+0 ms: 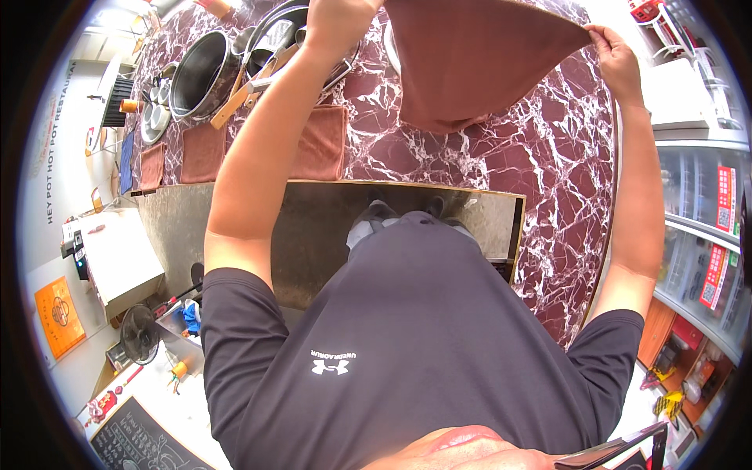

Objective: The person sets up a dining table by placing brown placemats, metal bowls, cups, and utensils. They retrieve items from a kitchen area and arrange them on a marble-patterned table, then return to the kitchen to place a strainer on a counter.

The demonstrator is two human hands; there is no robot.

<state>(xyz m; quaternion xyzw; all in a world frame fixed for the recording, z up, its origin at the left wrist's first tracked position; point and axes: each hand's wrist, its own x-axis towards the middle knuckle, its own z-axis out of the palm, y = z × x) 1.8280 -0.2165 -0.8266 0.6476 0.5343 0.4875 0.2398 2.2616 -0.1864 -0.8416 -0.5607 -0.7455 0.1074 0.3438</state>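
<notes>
A brown cloth [470,59] is spread between my two hands above a dark red marbled counter [435,158]. My right hand [617,61] pinches its right corner between thumb and fingers. At the top edge of the picture, my left hand [341,26] grips the cloth's other upper end; its fingertips are partly cut off. The lower part of the cloth hangs loosely with a curled edge. Just below my left forearm lies a folded brown cloth [323,144], partly covered by the arm. A white round rim [390,47] shows beside the held cloth.
On the left stand a large dark pot [201,73], a pan with several utensils [270,44], and a tray with small cups [155,117]. More folded brown cloths [202,151] lie along the counter edge. Glass-fronted refrigerated cabinets [696,194] stand at the right.
</notes>
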